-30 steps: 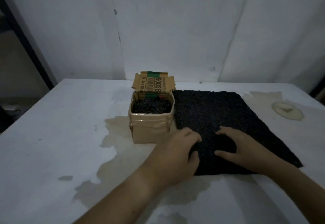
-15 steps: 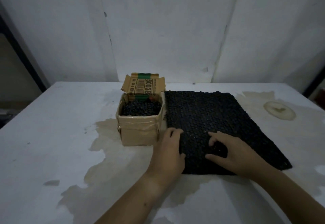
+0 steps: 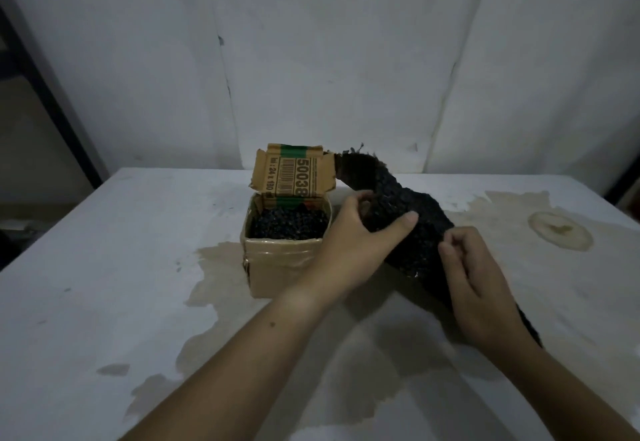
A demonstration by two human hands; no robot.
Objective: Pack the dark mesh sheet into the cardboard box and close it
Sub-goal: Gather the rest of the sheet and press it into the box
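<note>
Counting it off: one cardboard box (image 3: 278, 267), one dark mesh sheet (image 3: 426, 232), two hands, all on a pale worktop (image 3: 104, 267). The sheet was off the surface and bunched into a long roll just to the right of the box. Its far end stood up beside the box's single raised flap (image 3: 294, 177), and its near end trailed down toward the lower right. The left hand (image 3: 353, 243) gripped the roll at its middle, with the thumb across the near face and the fingers curled round the far side. The right hand (image 3: 478, 281) pinched the sheet's near edge, fingers curled tight. The box sat open, with a barcode and printed numbers on the flap. A heap of dark mesh (image 3: 287, 226) lay inside; whether that was a separate piece could not be told.

Around them were several brownish stains spread over the worktop and one round mark (image 3: 559, 231) off to the right, well apart from the hands. A wrinkled white wall (image 3: 346, 59) rose behind, and one dark post (image 3: 45, 101) slanted at the left. The left wrist covered the box's near right corner, and the right hand hid part of the sheet's lower length.
</note>
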